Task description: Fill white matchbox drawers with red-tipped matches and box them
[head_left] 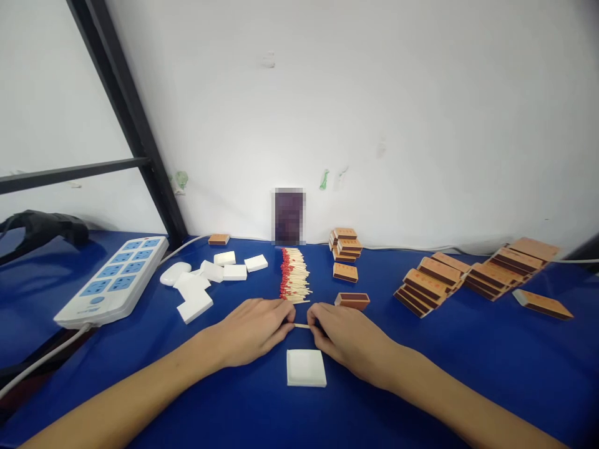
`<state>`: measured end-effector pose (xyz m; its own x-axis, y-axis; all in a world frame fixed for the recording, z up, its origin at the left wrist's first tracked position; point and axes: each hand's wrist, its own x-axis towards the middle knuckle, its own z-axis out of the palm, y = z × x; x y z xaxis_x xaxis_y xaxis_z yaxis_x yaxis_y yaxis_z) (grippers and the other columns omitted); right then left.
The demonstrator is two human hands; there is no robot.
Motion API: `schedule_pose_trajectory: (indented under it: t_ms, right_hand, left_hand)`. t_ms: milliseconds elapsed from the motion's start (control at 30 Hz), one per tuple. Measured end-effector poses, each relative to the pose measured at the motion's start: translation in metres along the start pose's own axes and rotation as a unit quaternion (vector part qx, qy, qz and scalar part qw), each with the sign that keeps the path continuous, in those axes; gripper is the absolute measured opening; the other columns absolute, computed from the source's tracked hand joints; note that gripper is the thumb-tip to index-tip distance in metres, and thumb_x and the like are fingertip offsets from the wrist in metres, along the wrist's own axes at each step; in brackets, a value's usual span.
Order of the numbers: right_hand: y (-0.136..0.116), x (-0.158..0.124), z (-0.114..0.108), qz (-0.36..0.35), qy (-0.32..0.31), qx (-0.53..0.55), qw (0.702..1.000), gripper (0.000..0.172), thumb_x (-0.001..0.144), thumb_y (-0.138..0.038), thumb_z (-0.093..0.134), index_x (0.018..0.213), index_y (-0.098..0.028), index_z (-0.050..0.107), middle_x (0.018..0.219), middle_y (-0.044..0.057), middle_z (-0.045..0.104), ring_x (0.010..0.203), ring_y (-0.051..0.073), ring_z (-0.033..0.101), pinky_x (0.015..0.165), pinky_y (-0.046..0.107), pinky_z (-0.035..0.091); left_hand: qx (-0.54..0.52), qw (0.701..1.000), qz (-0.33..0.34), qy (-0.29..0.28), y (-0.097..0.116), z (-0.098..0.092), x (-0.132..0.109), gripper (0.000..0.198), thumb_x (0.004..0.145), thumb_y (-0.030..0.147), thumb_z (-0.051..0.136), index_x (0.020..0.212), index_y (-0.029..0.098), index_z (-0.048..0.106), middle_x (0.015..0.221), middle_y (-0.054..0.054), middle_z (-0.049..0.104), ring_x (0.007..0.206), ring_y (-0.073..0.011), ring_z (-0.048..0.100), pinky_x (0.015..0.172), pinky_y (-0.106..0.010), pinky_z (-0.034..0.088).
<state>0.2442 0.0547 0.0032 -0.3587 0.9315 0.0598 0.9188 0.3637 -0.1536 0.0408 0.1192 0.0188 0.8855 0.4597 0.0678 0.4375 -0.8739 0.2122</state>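
My left hand (pixel 253 330) and my right hand (pixel 350 340) meet near the middle of the blue table, each with fingertips pinched. Between them a matchstick (pixel 302 325) lies crosswise, one end in each pinch; its tips are hidden by the fingers. Just beyond is a long row of red-headed matches (pixel 294 277), heads mostly to the left. A white matchbox tray (pixel 306 368) lies on the table nearer to me, below the hands, touched by neither. Right of the row, a matchbox sleeve (pixel 352 301) rests on its side, its brown striking strip facing me.
Several white trays (pixel 193 288) and a white mouse-like object (pixel 175 273) lie left, beside a power strip (pixel 116 274). Matchboxes are stacked (pixel 345 244) at the back and spread in leaning rows (pixel 425 284) at right. A black metal frame (pixel 135 125) stands at left.
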Motion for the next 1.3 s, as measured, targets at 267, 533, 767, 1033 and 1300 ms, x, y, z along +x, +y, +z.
schedule_pose_trajectory:
  t_ms: [267, 533, 767, 1033, 1300]
  right_hand:
    - [-0.001, -0.003, -0.005, -0.022, 0.018, 0.062, 0.998, 0.011, 0.094, -0.022, 0.044, 0.085, -0.02, 0.051, 0.076, -0.001, 0.062, 0.061, 0.014, 0.053, 0.053, 0.027, 0.029]
    - [-0.011, -0.026, -0.019, -0.051, -0.028, 0.186, 0.981, 0.006, 0.089, -0.02, 0.048, 0.083, -0.022, 0.049, 0.069, -0.005, 0.054, 0.058, 0.01, 0.043, 0.052, 0.023, 0.029]
    - [-0.014, -0.032, -0.019, -0.054, -0.028, 0.184, 0.981, 0.008, 0.086, -0.025, 0.052, 0.089, -0.021, 0.058, 0.071, -0.002, 0.057, 0.06, 0.012, 0.047, 0.058, 0.025, 0.033]
    - [0.028, 0.024, -0.033, 0.071, 0.152, 0.139, 0.976, 0.021, 0.09, -0.038, 0.049, 0.083, -0.021, 0.059, 0.051, -0.005, 0.053, 0.05, 0.014, 0.049, 0.057, 0.027, 0.035]
    - [0.077, 0.159, -0.044, 0.205, 0.141, 0.032, 0.968, 0.054, 0.078, -0.062, 0.06, 0.095, -0.011, 0.064, 0.091, 0.018, 0.069, 0.082, 0.027, 0.064, 0.063, 0.031, 0.043]
  left_hand:
    - [0.073, 0.997, 0.01, -0.036, 0.006, -0.006, -0.002, 0.013, 0.1, 0.026, 0.033, 0.092, 0.021, 0.042, 0.069, 0.001, 0.059, 0.056, -0.0186, 0.056, 0.053, -0.029, 0.03]
    - [0.001, 0.997, 0.081, 0.001, 0.017, -0.01, -0.014, 0.004, 0.085, 0.021, 0.05, 0.084, 0.021, 0.046, 0.054, 0.008, 0.046, 0.05, -0.0122, 0.032, 0.078, -0.029, 0.036]
    - [-0.039, 0.995, 0.074, 0.049, 0.013, 0.0, -0.016, 0.015, 0.077, 0.032, 0.057, 0.087, 0.02, 0.057, 0.046, 0.009, 0.035, 0.046, -0.0117, 0.032, 0.076, -0.031, 0.038]
    - [-0.024, 0.999, 0.044, 0.015, 0.01, -0.005, -0.016, 0.058, 0.07, 0.058, 0.069, 0.115, 0.025, 0.053, 0.098, -0.001, 0.06, 0.08, -0.0213, 0.06, 0.073, -0.032, 0.042]
    - [0.008, 0.998, 0.066, 0.007, 0.003, 0.0, -0.014, 0.04, 0.074, 0.05, 0.068, 0.099, 0.022, 0.055, 0.088, 0.001, 0.059, 0.072, -0.018, 0.059, 0.066, -0.028, 0.041]
